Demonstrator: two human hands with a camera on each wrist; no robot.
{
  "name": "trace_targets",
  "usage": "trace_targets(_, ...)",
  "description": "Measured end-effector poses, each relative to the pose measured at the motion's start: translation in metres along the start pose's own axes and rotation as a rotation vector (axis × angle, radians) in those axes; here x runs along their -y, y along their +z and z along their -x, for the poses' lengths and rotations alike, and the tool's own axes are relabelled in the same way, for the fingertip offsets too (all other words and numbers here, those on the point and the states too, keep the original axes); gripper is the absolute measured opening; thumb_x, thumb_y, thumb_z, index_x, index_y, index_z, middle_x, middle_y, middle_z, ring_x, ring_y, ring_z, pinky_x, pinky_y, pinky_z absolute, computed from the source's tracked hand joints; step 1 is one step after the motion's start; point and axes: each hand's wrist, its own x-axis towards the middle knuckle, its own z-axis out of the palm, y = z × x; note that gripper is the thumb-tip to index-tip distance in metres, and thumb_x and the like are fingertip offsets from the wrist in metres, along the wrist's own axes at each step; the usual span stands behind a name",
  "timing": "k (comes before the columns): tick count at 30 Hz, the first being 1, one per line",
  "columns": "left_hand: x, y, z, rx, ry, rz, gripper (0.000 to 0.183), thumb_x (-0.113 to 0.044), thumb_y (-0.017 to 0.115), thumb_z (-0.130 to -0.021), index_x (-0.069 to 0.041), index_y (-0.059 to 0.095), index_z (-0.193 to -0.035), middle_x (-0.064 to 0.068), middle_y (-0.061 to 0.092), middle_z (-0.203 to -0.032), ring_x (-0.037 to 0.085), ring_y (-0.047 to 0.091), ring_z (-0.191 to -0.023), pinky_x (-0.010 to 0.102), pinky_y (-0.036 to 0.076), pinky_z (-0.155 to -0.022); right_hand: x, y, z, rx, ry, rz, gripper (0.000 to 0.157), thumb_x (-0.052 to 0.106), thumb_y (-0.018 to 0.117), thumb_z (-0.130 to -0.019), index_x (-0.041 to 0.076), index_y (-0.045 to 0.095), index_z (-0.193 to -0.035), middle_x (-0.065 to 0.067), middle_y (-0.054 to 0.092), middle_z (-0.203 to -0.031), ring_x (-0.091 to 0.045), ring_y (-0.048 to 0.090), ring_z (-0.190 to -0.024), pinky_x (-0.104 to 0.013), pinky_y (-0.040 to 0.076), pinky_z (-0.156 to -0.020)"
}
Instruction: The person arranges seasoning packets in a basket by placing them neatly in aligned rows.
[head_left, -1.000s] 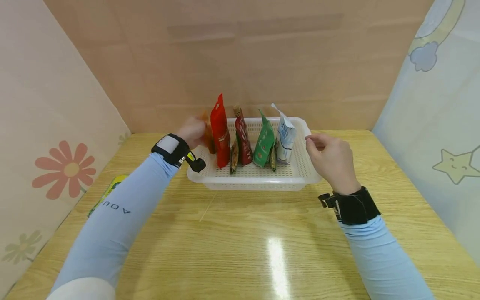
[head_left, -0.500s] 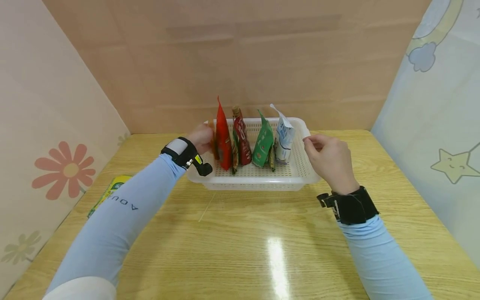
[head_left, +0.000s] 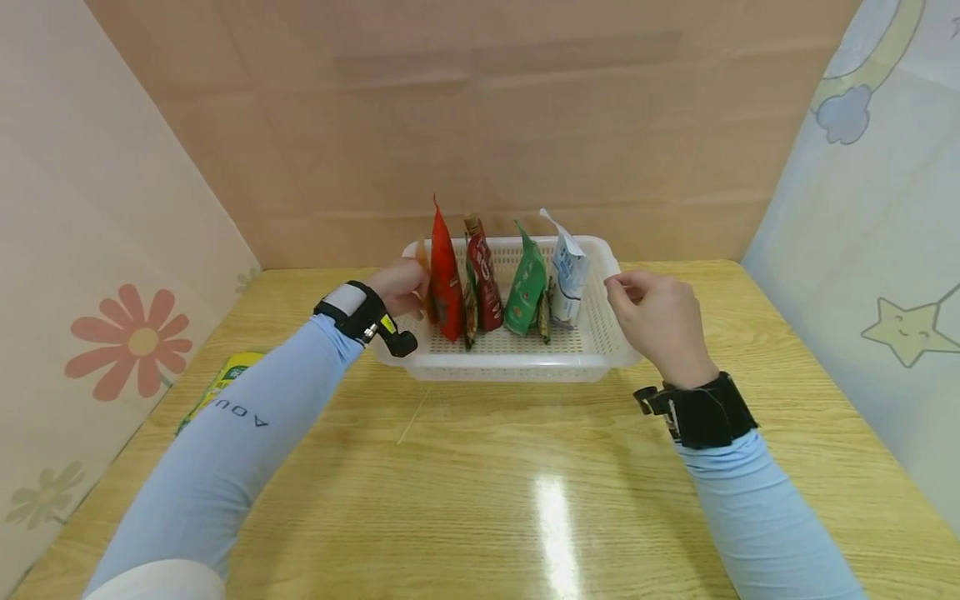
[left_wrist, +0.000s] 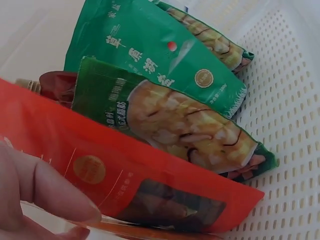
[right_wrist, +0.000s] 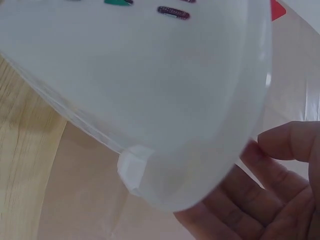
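Note:
A white plastic basket holds a row of upright packets. My left hand is at its left end, beside an orange packet. In the left wrist view the thumb lies near the red pouch, and nothing shows between the thumb and a fingertip below it. Further right stand a green packet with a food picture, a dark red spouted pouch, a green pouch and a white bag. My right hand holds the basket's right rim, some fingers behind it.
A yellow-green packet lies on the wooden table, partly hidden by the left sleeve. Brown paper rises behind the basket. Patterned panels stand at left and right.
The left hand moved right and set the orange packet against the red pouch, which shifted and turned a little. It then drew slightly back left. The right hand stayed at the rim.

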Motion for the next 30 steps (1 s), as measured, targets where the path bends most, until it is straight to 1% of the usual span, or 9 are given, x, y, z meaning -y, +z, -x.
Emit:
trace_targets(3, -0.002, -0.0009, 0.0017, 0.019, -0.044, -0.009, 0.064, 0.013, 0.027, -0.082, 0.005, 0.011, -0.143, 0.018, 0.009, -0.161, 0.047, 0.002, -0.145, 0.073, 0.004, -0.108, 0.0004, -0.0006, -0.0001, 0.004, 0.007, 0.003, 0.031, 0.02, 0.057, -0.099, -0.006, 0.074, -0.104, -0.022, 0.072, -0.088, -0.036, 0.07, -0.069, -0.042, 0.052, -0.053)
trace_targets(7, -0.0004, -0.0007, -0.0026, -0.004, -0.06, 0.011, 0.066, 0.011, 0.025, -0.089, 0.003, 0.007, -0.152, 0.021, 0.011, -0.161, 0.048, 0.007, -0.144, 0.072, 0.009, -0.108, 0.0009, -0.0005, 0.0, 0.011, 0.021, 0.0, 0.031, 0.02, 0.056, -0.099, -0.005, 0.074, -0.104, -0.022, 0.073, -0.088, -0.036, 0.07, -0.072, -0.045, 0.053, -0.056)
trace_targets(11, 0.0017, 0.0007, -0.0063, -0.013, -0.052, 0.014, 0.068, 0.014, 0.021, -0.087, 0.002, 0.008, -0.153, 0.021, 0.016, -0.159, 0.044, 0.015, -0.144, 0.073, 0.014, -0.107, 0.0009, 0.0002, 0.0001, 0.011, 0.024, -0.005, 0.031, 0.02, 0.056, -0.099, -0.004, 0.074, -0.104, -0.021, 0.073, -0.088, -0.035, 0.07, -0.074, -0.047, 0.053, -0.059)
trace_targets(15, 0.0018, 0.0018, -0.0057, -0.012, -0.049, 0.012, 0.068, 0.015, 0.022, -0.087, 0.002, 0.01, -0.153, 0.021, 0.02, -0.156, 0.042, 0.02, -0.143, 0.073, 0.018, -0.106, 0.0002, 0.0005, -0.0001, 0.012, 0.022, -0.005, 0.03, 0.02, 0.056, -0.098, -0.003, 0.075, -0.103, -0.02, 0.073, -0.087, -0.034, 0.07, -0.072, -0.043, 0.051, -0.057)
trace_targets(23, 0.0019, -0.0001, -0.0044, -0.008, -0.06, -0.023, 0.064, 0.009, 0.028, -0.091, 0.002, 0.011, -0.152, 0.021, 0.016, -0.159, 0.048, 0.013, -0.143, 0.069, 0.017, -0.109, -0.0008, 0.0001, 0.0002, 0.025, 0.024, 0.003, 0.03, 0.02, 0.056, -0.098, -0.003, 0.075, -0.102, -0.019, 0.073, -0.085, -0.033, 0.069, -0.07, -0.04, 0.049, -0.056)
trace_targets(25, 0.0018, -0.0008, -0.0029, -0.001, -0.073, -0.065, 0.056, 0.008, 0.031, -0.09, 0.005, 0.018, -0.144, 0.022, 0.014, -0.159, 0.051, 0.013, -0.143, 0.066, 0.017, -0.111, -0.0011, 0.0002, 0.0005, 0.029, 0.021, 0.001, 0.03, 0.02, 0.056, -0.098, -0.003, 0.075, -0.102, -0.019, 0.073, -0.085, -0.033, 0.069, -0.069, -0.039, 0.049, -0.055)
trace_targets(27, 0.0017, -0.0014, -0.001, 0.002, -0.072, -0.118, 0.034, 0.008, 0.034, -0.088, 0.008, 0.033, -0.122, 0.024, 0.024, -0.151, 0.049, 0.02, -0.14, 0.061, 0.018, -0.113, -0.0015, 0.0003, 0.0006, 0.032, 0.021, -0.001, 0.03, 0.02, 0.056, -0.098, -0.003, 0.075, -0.103, -0.019, 0.073, -0.085, -0.033, 0.069, -0.068, -0.038, 0.048, -0.054)
trace_targets(29, 0.0013, -0.0023, 0.0005, 0.0, -0.058, -0.155, 0.011, 0.009, 0.037, -0.086, 0.004, 0.038, -0.095, 0.021, 0.039, -0.127, 0.042, 0.037, -0.126, 0.049, 0.029, -0.109, -0.002, 0.0005, 0.0005, 0.036, 0.024, 0.0, 0.03, 0.02, 0.056, -0.098, -0.003, 0.075, -0.103, -0.019, 0.073, -0.086, -0.033, 0.069, -0.069, -0.038, 0.049, -0.054)
trace_targets(30, 0.0009, -0.0027, 0.0015, 0.003, -0.043, -0.168, 0.01, 0.01, 0.037, -0.085, 0.0, 0.036, -0.083, 0.017, 0.041, -0.112, 0.036, 0.041, -0.114, 0.041, 0.033, -0.099, -0.0022, 0.0005, 0.0004, 0.037, 0.027, 0.002, 0.03, 0.02, 0.056, -0.098, -0.003, 0.075, -0.104, -0.019, 0.073, -0.087, -0.033, 0.069, -0.069, -0.038, 0.049, -0.054)
